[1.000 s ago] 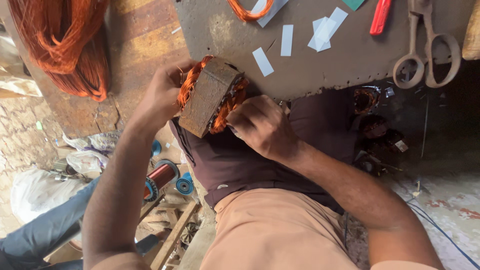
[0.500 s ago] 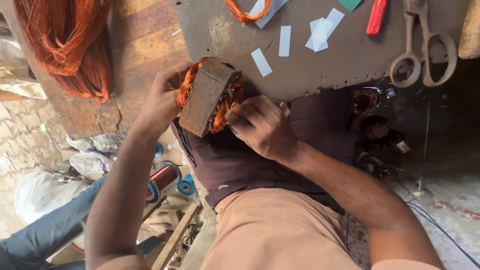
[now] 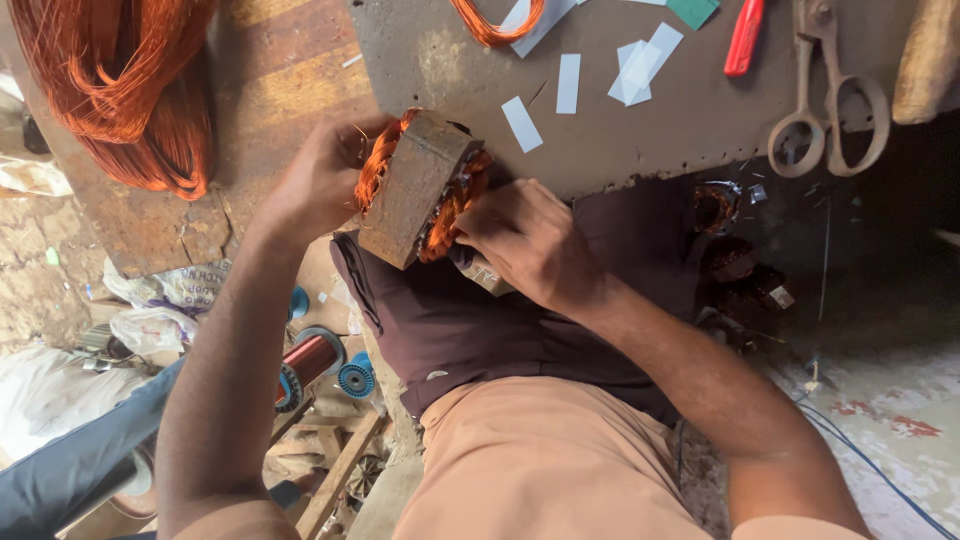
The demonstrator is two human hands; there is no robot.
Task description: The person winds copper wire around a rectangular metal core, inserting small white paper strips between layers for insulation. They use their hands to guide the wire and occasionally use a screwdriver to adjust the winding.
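Change: the left hand [image 3: 320, 185] and right hand [image 3: 530, 245] sit almost as they did a second ago; the stator [image 3: 415, 190] has barely tilted.
Left hand: wrapped around the stator's far-left side, steadying it.
Right hand: fingers pinched narrow into the copper winding [image 3: 450, 205] at its right face.
Stator: over the lap, against the bench edge [image 3: 640, 165].
Meaning: slow winding work continues in place.
Nearby: scissors [image 3: 825, 100] and paper strips [image 3: 568, 82], untouched.

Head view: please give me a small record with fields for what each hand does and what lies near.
held thing: rusty motor stator with copper windings
left hand: grips the stator's far end
right hand: fingers at the windings on the near end
bench: white paper strips, scissors, red-handled tool
left side: copper wire bundle
floor: wire spool
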